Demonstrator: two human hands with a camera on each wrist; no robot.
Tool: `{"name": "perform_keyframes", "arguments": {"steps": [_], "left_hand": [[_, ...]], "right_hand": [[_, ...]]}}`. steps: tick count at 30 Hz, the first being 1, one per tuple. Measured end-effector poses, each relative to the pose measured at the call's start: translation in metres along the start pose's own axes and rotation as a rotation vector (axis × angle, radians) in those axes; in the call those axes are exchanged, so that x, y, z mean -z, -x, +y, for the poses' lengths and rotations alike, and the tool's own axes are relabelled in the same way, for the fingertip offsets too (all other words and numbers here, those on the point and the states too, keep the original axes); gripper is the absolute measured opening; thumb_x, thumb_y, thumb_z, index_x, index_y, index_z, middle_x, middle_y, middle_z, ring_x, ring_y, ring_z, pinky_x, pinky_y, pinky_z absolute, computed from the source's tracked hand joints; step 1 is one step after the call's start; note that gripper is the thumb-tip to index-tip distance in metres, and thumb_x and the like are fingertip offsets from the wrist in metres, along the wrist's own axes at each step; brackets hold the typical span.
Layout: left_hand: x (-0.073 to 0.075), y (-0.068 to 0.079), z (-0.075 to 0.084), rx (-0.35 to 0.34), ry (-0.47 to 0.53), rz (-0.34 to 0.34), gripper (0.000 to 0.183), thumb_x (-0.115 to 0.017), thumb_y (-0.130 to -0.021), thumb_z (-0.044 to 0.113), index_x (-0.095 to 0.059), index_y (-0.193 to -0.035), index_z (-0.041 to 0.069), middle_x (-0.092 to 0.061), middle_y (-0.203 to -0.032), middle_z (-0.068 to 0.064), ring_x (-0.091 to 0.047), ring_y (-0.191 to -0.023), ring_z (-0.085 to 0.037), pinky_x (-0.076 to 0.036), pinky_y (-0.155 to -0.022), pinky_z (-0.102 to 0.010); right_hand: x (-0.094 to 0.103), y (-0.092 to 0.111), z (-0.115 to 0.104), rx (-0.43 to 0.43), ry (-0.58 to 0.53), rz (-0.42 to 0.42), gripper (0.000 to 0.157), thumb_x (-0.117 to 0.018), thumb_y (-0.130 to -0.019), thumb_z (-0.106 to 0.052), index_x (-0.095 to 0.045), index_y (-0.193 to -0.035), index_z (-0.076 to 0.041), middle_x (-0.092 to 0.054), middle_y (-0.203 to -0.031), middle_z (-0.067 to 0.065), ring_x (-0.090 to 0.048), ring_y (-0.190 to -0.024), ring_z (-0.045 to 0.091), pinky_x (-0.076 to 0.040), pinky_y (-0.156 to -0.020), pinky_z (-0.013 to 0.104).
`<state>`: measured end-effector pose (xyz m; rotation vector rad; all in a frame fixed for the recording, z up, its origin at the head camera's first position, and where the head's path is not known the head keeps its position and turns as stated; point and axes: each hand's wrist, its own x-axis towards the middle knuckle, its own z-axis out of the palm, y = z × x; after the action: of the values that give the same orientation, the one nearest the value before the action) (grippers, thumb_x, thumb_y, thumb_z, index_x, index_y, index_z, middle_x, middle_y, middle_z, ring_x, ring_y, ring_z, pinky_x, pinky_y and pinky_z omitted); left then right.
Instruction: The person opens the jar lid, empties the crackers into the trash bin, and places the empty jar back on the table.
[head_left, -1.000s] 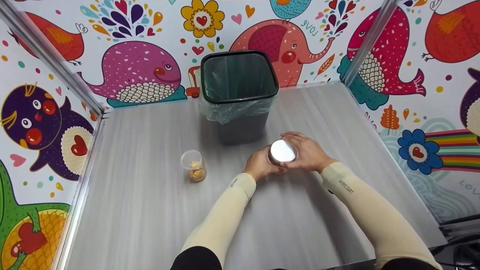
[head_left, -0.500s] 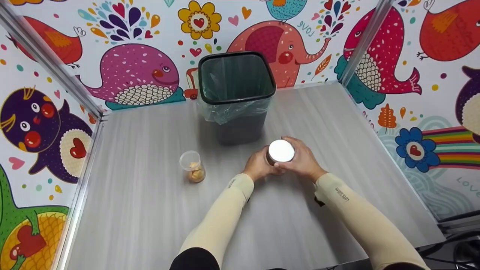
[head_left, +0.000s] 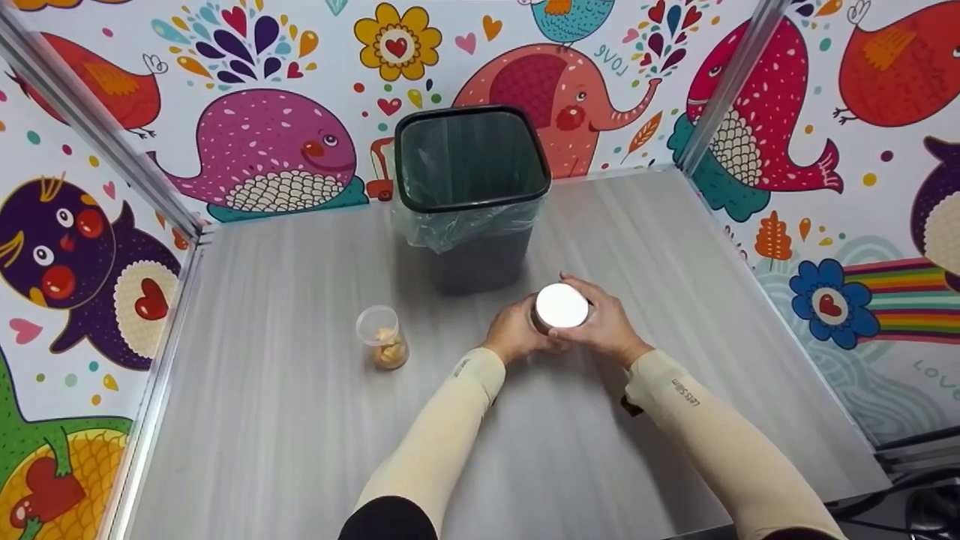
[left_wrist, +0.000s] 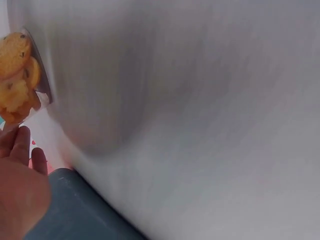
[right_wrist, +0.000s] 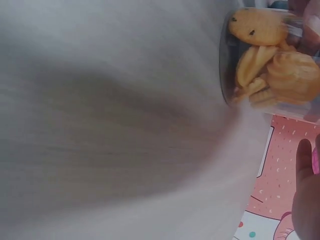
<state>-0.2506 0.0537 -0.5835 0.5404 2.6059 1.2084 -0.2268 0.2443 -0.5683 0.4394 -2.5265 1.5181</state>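
Observation:
Both hands hold a clear jar of cookies (right_wrist: 272,62) topped by a shiny round lid (head_left: 562,305), right of the table's middle in the head view. My left hand (head_left: 517,331) curls round the jar's left side. Opposite it, my right hand (head_left: 609,324) grips the right side, its thumb across the near edge of the lid. Round and swirled cookies (left_wrist: 14,70) show through the jar wall in the wrist views. The jar's base is close to the grey table. To the left stands a lidless clear cup (head_left: 384,337) with several cookie pieces in it.
Behind the hands stands a dark trash bin (head_left: 480,259) lined with a translucent green bag. Walls printed with cartoon animals (head_left: 277,150) enclose the grey table (head_left: 300,450) at the back and sides.
The right hand has turned on the jar, its wrist shifting left and toward the body. The left hand keeps its place at the jar's side. The lidless cup stays put.

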Motion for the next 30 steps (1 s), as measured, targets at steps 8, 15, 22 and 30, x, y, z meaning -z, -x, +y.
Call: {"name": "perform_keyframes", "arguments": {"steps": [8, 15, 22, 30], "left_hand": [[-0.004, 0.002, 0.001, -0.003, -0.008, 0.013, 0.092, -0.093, -0.062, 0.044, -0.056, -0.139, 0.013, -0.065, -0.127, 0.001, -0.058, -0.117, -0.011, -0.042, -0.102, -0.027], [-0.005, 0.004, -0.001, -0.033, -0.006, 0.026, 0.091, -0.094, -0.060, 0.047, -0.058, -0.138, 0.014, -0.066, -0.125, 0.002, -0.059, -0.115, -0.010, -0.044, -0.100, -0.029], [-0.004, 0.004, -0.003, -0.023, -0.037, 0.017, 0.095, -0.094, -0.060, 0.049, -0.055, -0.141, 0.017, -0.064, -0.129, 0.004, -0.058, -0.118, -0.010, -0.043, -0.102, -0.030], [-0.009, 0.006, -0.001, -0.052, 0.026, 0.034, 0.094, -0.092, -0.069, 0.034, -0.044, -0.146, 0.008, -0.057, -0.139, -0.007, -0.052, -0.127, -0.017, -0.038, -0.107, -0.031]], "right_hand": [[0.015, 0.003, -0.036, 0.031, 0.004, -0.063, 0.086, -0.097, -0.060, -0.011, -0.057, -0.136, 0.003, -0.053, -0.142, 0.020, -0.048, -0.132, 0.034, -0.037, -0.108, 0.046], [0.021, 0.004, -0.036, -0.008, -0.065, -0.127, 0.085, -0.096, -0.062, -0.011, -0.057, -0.137, -0.001, -0.050, -0.146, 0.017, -0.045, -0.135, 0.029, -0.035, -0.109, 0.047], [0.017, 0.002, -0.028, 0.018, -0.049, -0.141, 0.085, -0.095, -0.065, -0.014, -0.056, -0.139, -0.001, -0.047, -0.148, 0.017, -0.044, -0.136, 0.031, -0.033, -0.109, 0.052], [-0.005, 0.012, -0.008, -0.060, -0.078, 0.000, 0.099, -0.092, -0.071, -0.020, -0.038, -0.153, -0.008, -0.035, -0.157, 0.011, -0.032, -0.143, 0.028, -0.026, -0.114, 0.051]]}}
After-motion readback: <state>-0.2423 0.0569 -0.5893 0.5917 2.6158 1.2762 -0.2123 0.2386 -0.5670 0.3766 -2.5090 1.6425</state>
